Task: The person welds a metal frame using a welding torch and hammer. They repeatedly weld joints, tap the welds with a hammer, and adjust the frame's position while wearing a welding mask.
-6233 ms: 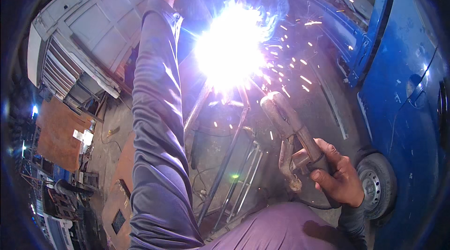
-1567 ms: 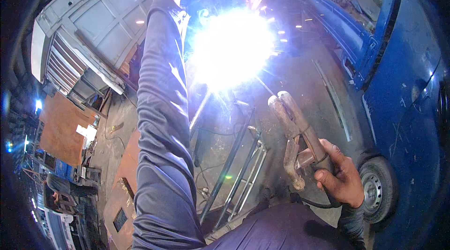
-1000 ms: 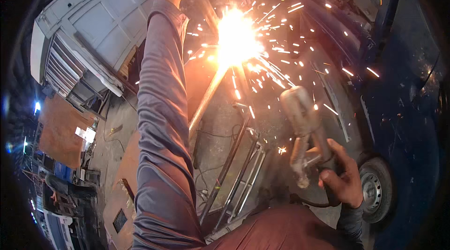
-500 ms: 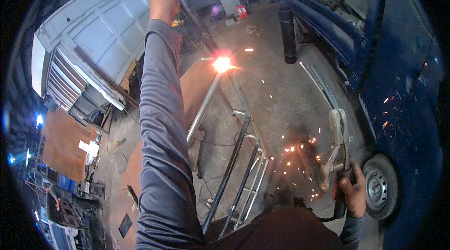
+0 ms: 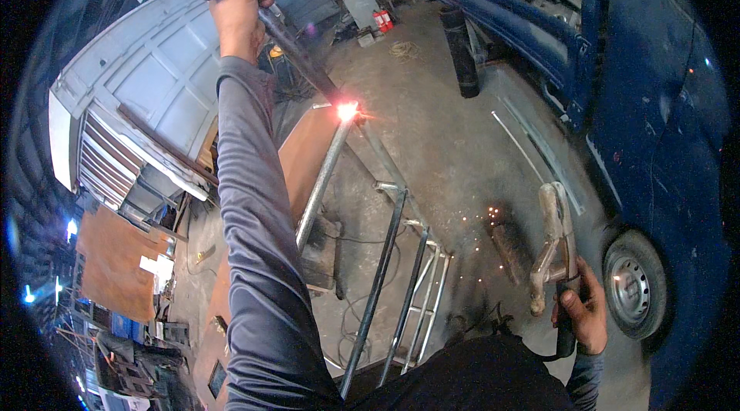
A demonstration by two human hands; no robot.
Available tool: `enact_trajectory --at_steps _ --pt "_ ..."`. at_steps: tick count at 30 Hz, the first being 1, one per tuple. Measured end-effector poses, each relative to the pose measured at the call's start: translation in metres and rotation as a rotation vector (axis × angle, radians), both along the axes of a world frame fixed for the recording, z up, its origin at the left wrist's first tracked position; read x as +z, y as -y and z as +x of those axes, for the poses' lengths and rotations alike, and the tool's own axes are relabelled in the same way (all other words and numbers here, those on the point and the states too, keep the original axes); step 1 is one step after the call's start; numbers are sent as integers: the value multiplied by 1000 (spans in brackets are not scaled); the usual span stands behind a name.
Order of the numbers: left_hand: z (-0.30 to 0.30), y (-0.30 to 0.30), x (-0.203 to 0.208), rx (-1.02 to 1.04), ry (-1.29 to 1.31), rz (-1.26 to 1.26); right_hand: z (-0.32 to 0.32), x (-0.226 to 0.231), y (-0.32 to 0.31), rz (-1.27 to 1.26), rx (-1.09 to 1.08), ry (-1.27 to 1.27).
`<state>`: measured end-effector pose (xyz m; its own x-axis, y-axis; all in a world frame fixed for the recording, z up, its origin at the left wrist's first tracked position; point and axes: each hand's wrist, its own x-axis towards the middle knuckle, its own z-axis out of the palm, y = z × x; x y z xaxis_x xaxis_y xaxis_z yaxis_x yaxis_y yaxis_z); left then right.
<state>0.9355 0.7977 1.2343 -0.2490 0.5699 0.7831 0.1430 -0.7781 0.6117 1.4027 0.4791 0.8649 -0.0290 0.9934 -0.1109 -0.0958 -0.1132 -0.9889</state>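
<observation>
My left hand point(image 5: 240, 14), at the upper left, is wrapped round a long dark metal bar point(image 5: 302, 58) with a thick crosspiece at its top. The bar slopes down to a glowing red spot point(image 5: 348, 111) at the corner of a metal tube frame point(image 5: 320, 176). At the lower right, my right hand point(image 5: 583, 311) is closed on the black handle of a welding electrode holder point(image 5: 553, 238). A thin welding rod point(image 5: 515, 141) juts from its worn, pale head, its tip apart from the glowing corner. Dark and silvery tubes form the frame's near part.
A blue vehicle point(image 5: 671, 126) with a wheel point(image 5: 634, 285) stands close on the right. A black cylinder point(image 5: 460, 53) stands ahead, with red fire extinguishers point(image 5: 383, 21) farther back. A brown sheet point(image 5: 119, 265) and a white panelled body point(image 5: 166, 64) are leftward. Cable and sparks lie around the floor.
The glare at the frame corner has shrunk to a small red glow, and the sparks are fewer. The rod tip stays away from the corner. The view has shifted slightly, revealing the bar's top.
</observation>
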Motion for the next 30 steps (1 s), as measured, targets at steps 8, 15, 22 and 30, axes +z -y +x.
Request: enact_trajectory --at_steps 8,15,22,30 --pt "0 4 1 -6 -19 1 1 -1 8 -26 -22 -49" --pt "-1 13 1 10 16 24 12 -8 9 25 -6 -54" --pt "37 78 26 -65 104 190 30 -14 -2 5 117 -82" --pt "187 232 -140 126 -185 -139 49 -67 -60 56 319 -17"
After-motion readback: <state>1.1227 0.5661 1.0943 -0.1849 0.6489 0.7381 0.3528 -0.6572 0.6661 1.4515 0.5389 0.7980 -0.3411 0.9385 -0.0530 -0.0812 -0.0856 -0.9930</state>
